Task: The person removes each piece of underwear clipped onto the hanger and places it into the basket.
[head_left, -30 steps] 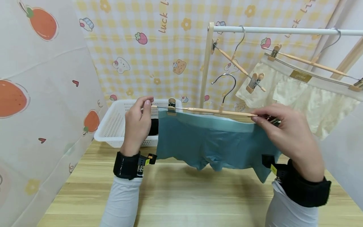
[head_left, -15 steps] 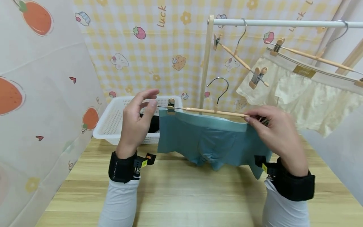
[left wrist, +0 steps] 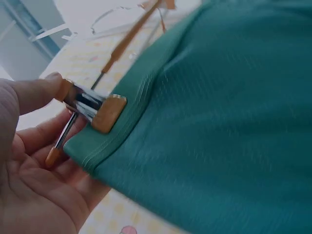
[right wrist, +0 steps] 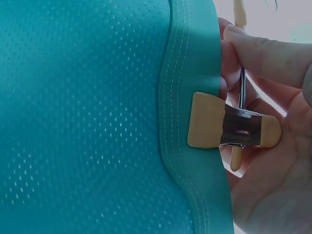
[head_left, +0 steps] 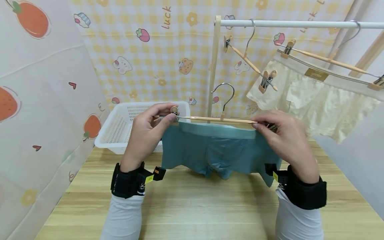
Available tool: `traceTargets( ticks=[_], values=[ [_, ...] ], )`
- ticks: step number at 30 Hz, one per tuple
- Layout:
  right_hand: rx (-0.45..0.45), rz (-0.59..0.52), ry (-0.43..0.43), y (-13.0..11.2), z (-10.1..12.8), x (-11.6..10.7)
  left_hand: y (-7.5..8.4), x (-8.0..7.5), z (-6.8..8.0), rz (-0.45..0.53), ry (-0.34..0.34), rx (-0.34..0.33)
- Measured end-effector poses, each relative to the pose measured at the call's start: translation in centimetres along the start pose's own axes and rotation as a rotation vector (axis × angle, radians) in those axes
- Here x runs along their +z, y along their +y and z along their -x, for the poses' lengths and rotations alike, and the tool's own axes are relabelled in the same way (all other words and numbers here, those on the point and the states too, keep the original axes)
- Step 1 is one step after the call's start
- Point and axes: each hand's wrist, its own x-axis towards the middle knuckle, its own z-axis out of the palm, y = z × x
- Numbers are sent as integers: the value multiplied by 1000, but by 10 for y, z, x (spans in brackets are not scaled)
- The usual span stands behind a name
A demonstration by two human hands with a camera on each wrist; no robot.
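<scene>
Teal boxer briefs hang by the waistband from a wooden clip hanger held level above the table. At its left end my left hand pinches the clip, thumb on the clip's tail and fingers behind. That clip bites the waistband corner. My right hand grips the bar near the other end between thumb and fingers. The right clip is fastened on the waistband, beside the palm. The metal hook points up from the bar's middle.
Behind the left hand stands a white basket. At the right, a rack with a white rail carries a bare clip hanger and cream shorts on another hanger. The wooden table spreads below.
My left hand has shifted from the hanger's bare end onto the left clip. The right hand keeps its grip, and the hanger with the briefs has moved slightly left.
</scene>
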Motion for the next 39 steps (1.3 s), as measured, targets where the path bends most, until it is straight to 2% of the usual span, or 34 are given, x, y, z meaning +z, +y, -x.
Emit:
traceTargets(
  ticks=[4,12,19,24,28,33,36,37,39],
  values=[
    [-2,-25,-13,0,-1,1,6,0,1,14,24,-33],
    [12,-28,-38,-1,-1,2,7,5,1,-29,85,33],
    [3,-38,-46,-1,-2,4,2,9,-1,62,137,89],
    [-19,-34,-45,0,-3,4,1,9,-3,79,171,111],
    [-16,-40,-43,0,-3,4,2,9,-4,98,145,82],
    [4,-38,-48,0,-2,3,4,7,-4,107,106,-9],
    [7,-36,-49,0,-2,3,5,6,-3,79,99,-54],
    [6,-35,-48,0,-2,3,5,6,-2,59,98,-56],
    [6,-34,-47,0,-2,3,6,7,-2,-21,109,-15]
  ],
)
